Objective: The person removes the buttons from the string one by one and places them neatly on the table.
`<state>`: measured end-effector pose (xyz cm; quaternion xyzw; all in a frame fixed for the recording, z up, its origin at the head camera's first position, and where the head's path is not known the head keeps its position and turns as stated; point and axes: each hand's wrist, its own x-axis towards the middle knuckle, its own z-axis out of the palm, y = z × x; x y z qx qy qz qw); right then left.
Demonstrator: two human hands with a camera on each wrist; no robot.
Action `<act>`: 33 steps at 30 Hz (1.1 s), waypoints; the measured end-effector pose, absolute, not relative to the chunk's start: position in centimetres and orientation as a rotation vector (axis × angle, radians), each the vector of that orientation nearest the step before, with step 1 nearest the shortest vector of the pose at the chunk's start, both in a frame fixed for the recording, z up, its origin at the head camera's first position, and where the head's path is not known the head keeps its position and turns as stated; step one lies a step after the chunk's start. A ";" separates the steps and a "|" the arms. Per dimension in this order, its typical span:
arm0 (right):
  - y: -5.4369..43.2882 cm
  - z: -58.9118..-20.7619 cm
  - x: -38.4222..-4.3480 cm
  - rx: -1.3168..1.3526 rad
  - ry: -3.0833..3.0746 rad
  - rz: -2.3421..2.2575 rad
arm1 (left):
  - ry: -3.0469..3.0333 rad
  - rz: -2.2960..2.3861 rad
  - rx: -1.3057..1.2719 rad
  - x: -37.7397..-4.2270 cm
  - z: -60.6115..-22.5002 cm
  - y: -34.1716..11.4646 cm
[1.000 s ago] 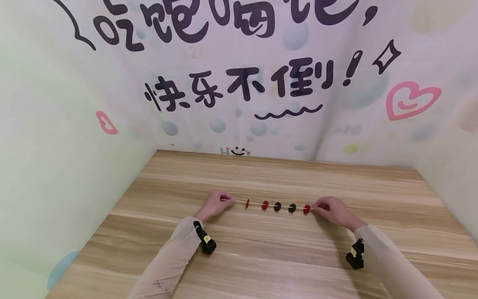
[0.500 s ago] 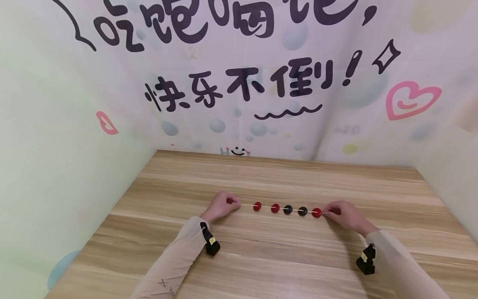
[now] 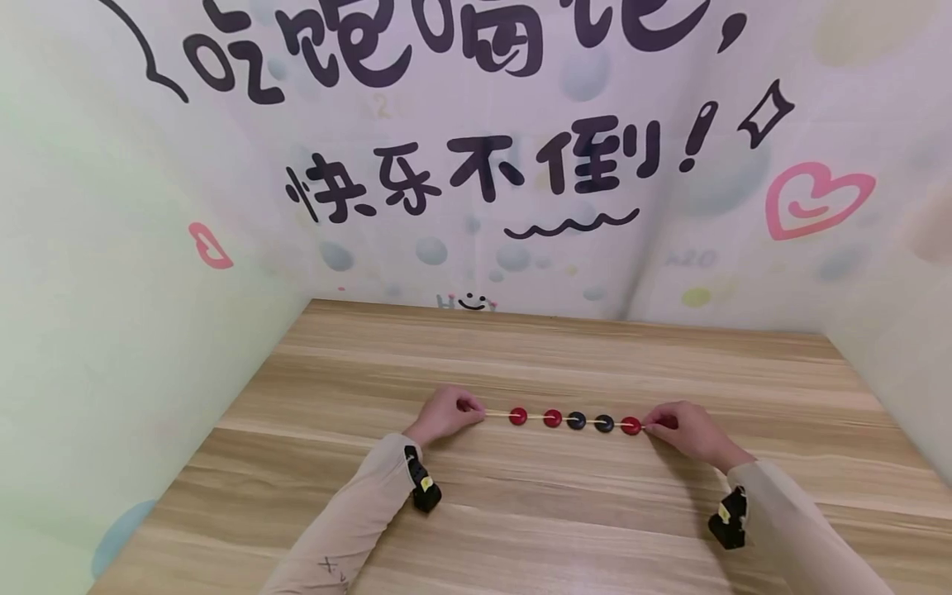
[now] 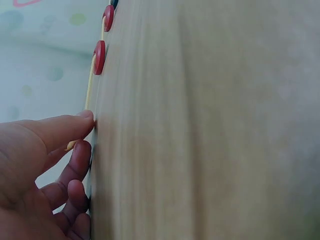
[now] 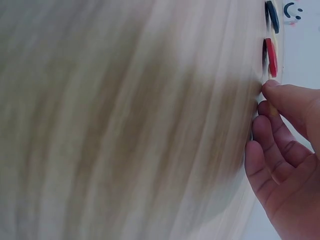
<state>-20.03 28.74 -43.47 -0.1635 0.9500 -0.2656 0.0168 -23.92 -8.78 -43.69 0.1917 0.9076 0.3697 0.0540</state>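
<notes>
The buttons (image 3: 576, 421) look like smooth, faintly glossy plastic, the cord (image 4: 89, 90) matt, the tabletop (image 3: 535, 512) wood-grained, the backdrop (image 3: 416, 227) cloth.

Light brown wood-grain tabletop (image 3: 550, 512), yellow string (image 3: 498, 414) across it, three red discs (image 3: 553, 418), two dark discs (image 3: 576, 421)

Pale backdrop (image 3: 245, 173) with black lettering (image 3: 487, 169), pink heart (image 3: 811, 207) at right, small smiley (image 3: 472, 307) low down; wood-grain tabletop (image 3: 550, 512) below

Passage: desk (image 3: 550, 512), near and far sides of the string (image 3: 539, 417). Obstructions: strung discs (image 3: 576, 421) between hands (image 3: 449, 412); rear backdrop (image 3: 561, 277).
</notes>
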 end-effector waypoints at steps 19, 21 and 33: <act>28.5 -42.6 -20.1 -0.461 2.949 -0.878 | 2.637 1.280 0.541 -24.1 -43.3 -8.9; 28.3 -42.2 -20.3 -0.449 2.944 -0.885 | 2.636 1.282 0.539 -24.1 -43.2 -8.7; 22.3 -41.1 -22.0 -0.559 2.855 -0.983 | 2.578 1.303 0.621 -24.4 -43.1 -6.3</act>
